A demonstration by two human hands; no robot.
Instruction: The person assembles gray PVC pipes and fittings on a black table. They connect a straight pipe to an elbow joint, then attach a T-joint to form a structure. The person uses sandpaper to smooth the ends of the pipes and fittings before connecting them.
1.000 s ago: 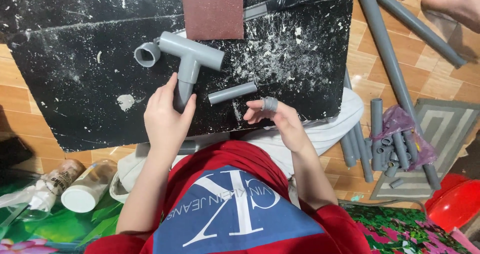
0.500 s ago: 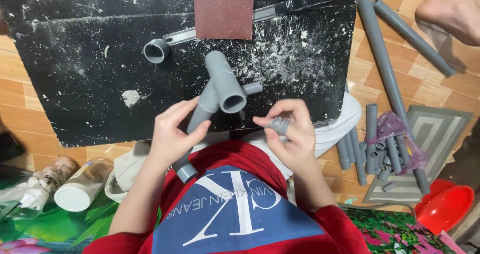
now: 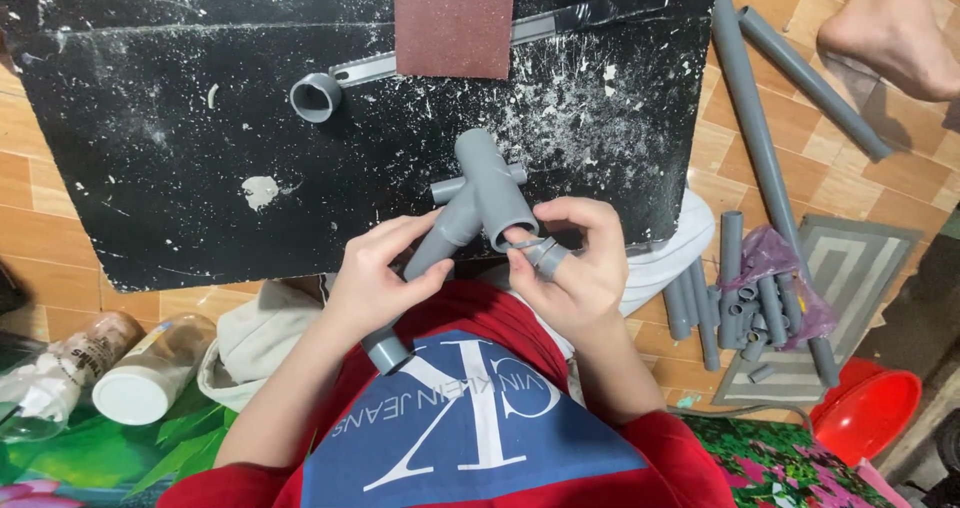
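My left hand (image 3: 375,273) grips the stem of a grey T-shaped pipe assembly (image 3: 478,196), held tilted above my lap with one open end facing my right hand. My right hand (image 3: 572,263) pinches a small grey pipe fitting (image 3: 548,256) right at that open end, touching its rim. A short grey pipe piece (image 3: 448,188) lies on the black board (image 3: 200,198) behind the assembly. A grey ring coupling (image 3: 316,97) rests farther back on the board.
A brown sandpaper sheet (image 3: 455,18) lies over a metal saw blade (image 3: 365,68) at the board's far edge. Long grey pipes (image 3: 755,118) and several short cut pieces (image 3: 745,298) lie on the floor at right, near a red bowl (image 3: 865,413). Another person's foot (image 3: 895,28) is top right. Jars (image 3: 140,373) stand at left.
My left hand lifted the T assembly off the board and brought it toward my lap. My right hand carried the small fitting up to its open end.
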